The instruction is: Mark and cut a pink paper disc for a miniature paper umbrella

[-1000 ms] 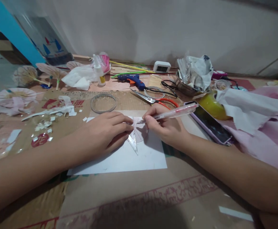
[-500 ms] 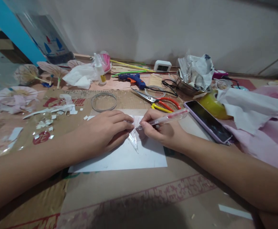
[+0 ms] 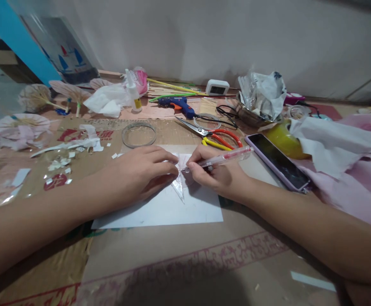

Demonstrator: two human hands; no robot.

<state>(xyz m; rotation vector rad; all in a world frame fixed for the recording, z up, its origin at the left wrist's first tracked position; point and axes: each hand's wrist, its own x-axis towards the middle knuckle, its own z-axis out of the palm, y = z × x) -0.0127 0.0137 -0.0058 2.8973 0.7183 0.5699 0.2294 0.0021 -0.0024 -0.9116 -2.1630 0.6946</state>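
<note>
A sheet of white paper [image 3: 160, 214] lies on the cardboard in front of me. On it rests a clear, pointed set square [image 3: 179, 187], partly under my fingers. My left hand [image 3: 148, 168], fingers together and bent, presses the set square against the paper. Between the thumb and fingers of my right hand [image 3: 219, 174] is a see-through pen [image 3: 228, 156] with a red part inside. The pen's tip end meets the paper along the right edge of the set square. Faint lines show near the tip, too fine to make out.
Scissors [image 3: 217, 138], a tape ring [image 3: 138, 134] and a phone [image 3: 277, 161] lie just beyond my hands. Farther back are a blue glue gun [image 3: 177, 105], a glue bottle [image 3: 133, 95] and a filled metal bowl [image 3: 252, 117]. Paper scraps [image 3: 59, 163] and paper fans [image 3: 22, 127] are at left.
Almost nothing differs. The pen and both hands keep their places, with only a very slight shift of the view.
</note>
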